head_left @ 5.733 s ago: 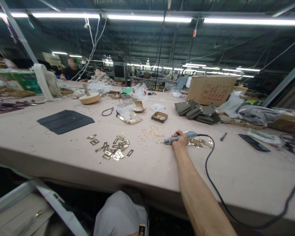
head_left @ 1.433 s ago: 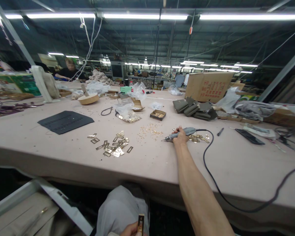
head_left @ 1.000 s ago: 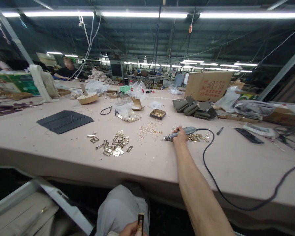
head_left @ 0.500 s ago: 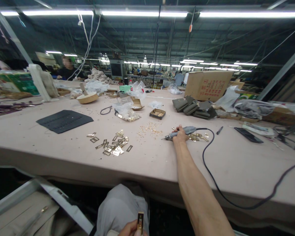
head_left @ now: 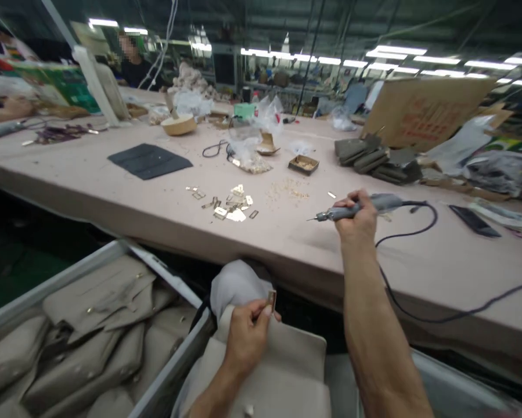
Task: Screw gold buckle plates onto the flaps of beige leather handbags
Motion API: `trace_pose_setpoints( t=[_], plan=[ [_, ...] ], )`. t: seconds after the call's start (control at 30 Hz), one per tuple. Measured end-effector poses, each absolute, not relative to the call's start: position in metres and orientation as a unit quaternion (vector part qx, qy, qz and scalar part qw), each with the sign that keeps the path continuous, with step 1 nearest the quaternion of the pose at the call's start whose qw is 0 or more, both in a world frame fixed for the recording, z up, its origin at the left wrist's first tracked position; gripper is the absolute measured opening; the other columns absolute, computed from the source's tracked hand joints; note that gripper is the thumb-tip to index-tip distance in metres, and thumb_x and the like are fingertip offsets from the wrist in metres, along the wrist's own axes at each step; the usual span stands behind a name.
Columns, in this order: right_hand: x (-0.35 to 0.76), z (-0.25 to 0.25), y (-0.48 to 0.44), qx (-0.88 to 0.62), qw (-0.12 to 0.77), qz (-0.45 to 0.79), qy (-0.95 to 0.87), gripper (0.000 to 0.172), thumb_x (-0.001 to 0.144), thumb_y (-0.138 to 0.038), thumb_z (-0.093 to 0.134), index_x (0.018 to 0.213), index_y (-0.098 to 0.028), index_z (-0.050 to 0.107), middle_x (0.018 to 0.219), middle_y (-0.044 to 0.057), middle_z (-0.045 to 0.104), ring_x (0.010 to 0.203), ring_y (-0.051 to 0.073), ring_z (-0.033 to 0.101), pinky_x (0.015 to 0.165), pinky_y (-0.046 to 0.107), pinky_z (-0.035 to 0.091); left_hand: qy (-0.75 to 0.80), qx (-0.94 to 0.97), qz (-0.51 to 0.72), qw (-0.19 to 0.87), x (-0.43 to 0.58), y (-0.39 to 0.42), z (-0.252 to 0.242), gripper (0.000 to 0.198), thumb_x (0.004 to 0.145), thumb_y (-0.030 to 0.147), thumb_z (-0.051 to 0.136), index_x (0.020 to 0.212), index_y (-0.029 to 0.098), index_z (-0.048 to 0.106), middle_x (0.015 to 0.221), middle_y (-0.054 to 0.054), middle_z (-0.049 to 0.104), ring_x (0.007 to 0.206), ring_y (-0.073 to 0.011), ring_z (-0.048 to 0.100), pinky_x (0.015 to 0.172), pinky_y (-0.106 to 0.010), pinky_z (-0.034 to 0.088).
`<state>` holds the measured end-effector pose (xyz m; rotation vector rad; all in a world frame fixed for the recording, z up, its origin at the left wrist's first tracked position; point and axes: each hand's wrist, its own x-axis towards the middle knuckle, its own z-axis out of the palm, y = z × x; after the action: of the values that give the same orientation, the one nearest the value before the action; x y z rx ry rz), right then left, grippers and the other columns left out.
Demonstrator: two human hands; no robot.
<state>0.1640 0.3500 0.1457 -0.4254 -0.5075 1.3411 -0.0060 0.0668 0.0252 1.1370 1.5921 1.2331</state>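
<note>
My right hand (head_left: 357,219) is wrapped round a grey electric screwdriver (head_left: 387,202), held up over the table with its thin bit pointing left. A dark cord trails from its back end. Low in the view, my left hand (head_left: 247,335) pinches a small gold metal plate (head_left: 272,299) at the edge of a beige bag (head_left: 293,354) on my lap. Whether the plate is fixed to the bag I cannot tell. Several loose gold plates (head_left: 232,204) lie in a pile on the table, beside scattered tiny gold pieces (head_left: 289,190).
A crate (head_left: 173,278) of beige bags stands at lower left. On the table (head_left: 156,200) lie a black sheet (head_left: 150,161), a small box (head_left: 303,165) of gold pieces, dark folded pieces (head_left: 374,157) and a phone (head_left: 474,220). Another person's hand (head_left: 19,107) is at far left.
My right hand has raised the screwdriver off the table. My left hand and the plate have come further into view, with the bag now showing. The view has tilted down and turned left.
</note>
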Motion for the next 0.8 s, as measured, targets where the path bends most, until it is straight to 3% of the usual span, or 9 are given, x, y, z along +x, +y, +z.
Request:
trace_pose_setpoints(
  t=[0.2, 0.3, 0.63, 0.8],
  plan=[
    [0.159, 0.143, 0.211, -0.198, 0.686, 0.641, -0.281, 0.021, 0.084, -0.019, 0.076, 0.089, -0.014, 0.056, 0.079, -0.005, 0.054, 0.052, 0.003, 0.042, 0.053, 0.02, 0.045, 0.59, 0.41, 0.5, 0.483, -0.012, 0.059, 0.028, 0.032, 0.09, 0.027, 0.052, 0.091, 0.013, 0.081, 0.08, -0.005, 0.075, 0.068, -0.0166, 0.061, 0.063, -0.025, 0.04],
    [0.147, 0.136, 0.164, -0.224, 0.683, 0.617, -0.322, 0.022, 0.083, -0.022, 0.077, 0.09, -0.015, 0.057, 0.079, -0.004, 0.053, 0.054, 0.004, 0.042, 0.055, 0.022, 0.044, 0.587, 0.421, 0.505, 0.473, -0.012, 0.057, 0.028, 0.031, 0.088, 0.024, 0.053, 0.087, 0.013, 0.081, 0.081, -0.005, 0.076, 0.068, -0.0157, 0.062, 0.063, -0.024, 0.04],
    [0.114, 0.114, 0.117, -0.214, 0.648, 0.578, -0.448, 0.012, 0.091, -0.019, 0.07, 0.097, -0.018, 0.061, 0.079, 0.0, 0.054, 0.056, 0.008, 0.048, 0.057, 0.027, 0.041, 0.62, 0.398, 0.503, 0.452, -0.011, 0.053, 0.032, 0.03, 0.083, 0.019, 0.055, 0.092, 0.013, 0.083, 0.069, -0.002, 0.074, 0.056, -0.0125, 0.058, 0.051, -0.023, 0.033],
    [0.109, 0.107, 0.107, -0.194, 0.634, 0.563, -0.494, 0.008, 0.092, -0.018, 0.068, 0.098, -0.019, 0.062, 0.077, 0.0, 0.056, 0.054, 0.009, 0.05, 0.056, 0.029, 0.043, 0.614, 0.406, 0.51, 0.445, -0.011, 0.053, 0.031, 0.031, 0.083, 0.02, 0.055, 0.092, 0.012, 0.083, 0.075, -0.004, 0.076, 0.066, -0.0157, 0.064, 0.058, -0.023, 0.039]
  ],
)
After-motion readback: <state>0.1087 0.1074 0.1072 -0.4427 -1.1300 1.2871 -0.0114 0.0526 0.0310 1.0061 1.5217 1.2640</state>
